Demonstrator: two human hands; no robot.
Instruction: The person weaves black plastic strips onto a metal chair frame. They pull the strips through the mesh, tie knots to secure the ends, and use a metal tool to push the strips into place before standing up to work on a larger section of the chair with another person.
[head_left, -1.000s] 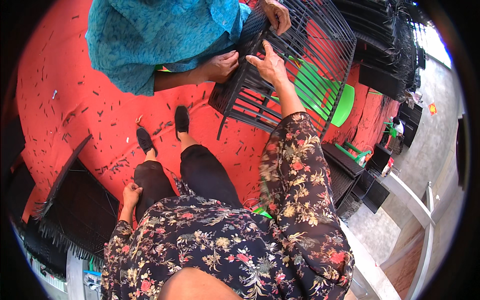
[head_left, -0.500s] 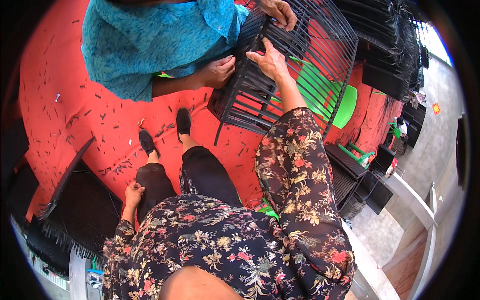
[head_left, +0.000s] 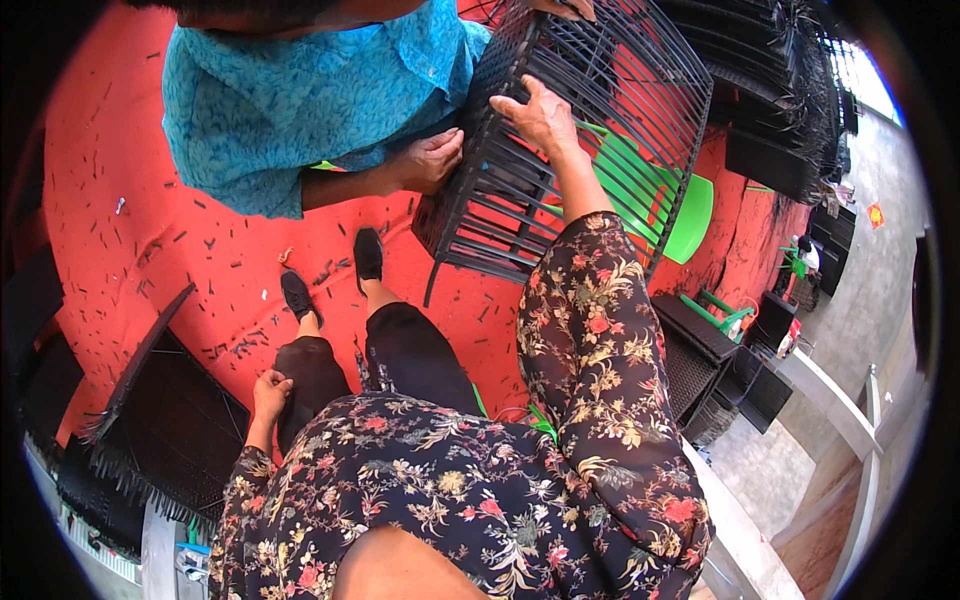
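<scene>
A black slatted frame [head_left: 600, 170] with a dark woven side panel [head_left: 500, 60] stands tilted between me and another person in a blue shirt. My right hand [head_left: 545, 120] lies on its near edge, with thumb and index finger stretched apart. Over my dark-trousered thigh rests my left hand [head_left: 270, 392], its fingers curled together; whatever may be inside them is hidden. One hand of the other person [head_left: 430, 162] is by the woven side with curled fingers. That person's other hand [head_left: 565, 8] is partly cut off at the top, near the frame's upper bars.
Green plastic seats [head_left: 690, 220] show behind the bars. Dark strip scraps [head_left: 240, 348] litter the red floor covering [head_left: 120, 260]. Woven black pieces with loose fringes [head_left: 170, 410] are at the left, and more are stacked [head_left: 780, 90] at the upper right.
The other person has leaned in, and more of their head shows. Their far hand has moved toward the top edge. The frame has shifted slightly; my hands stay nearly in place.
</scene>
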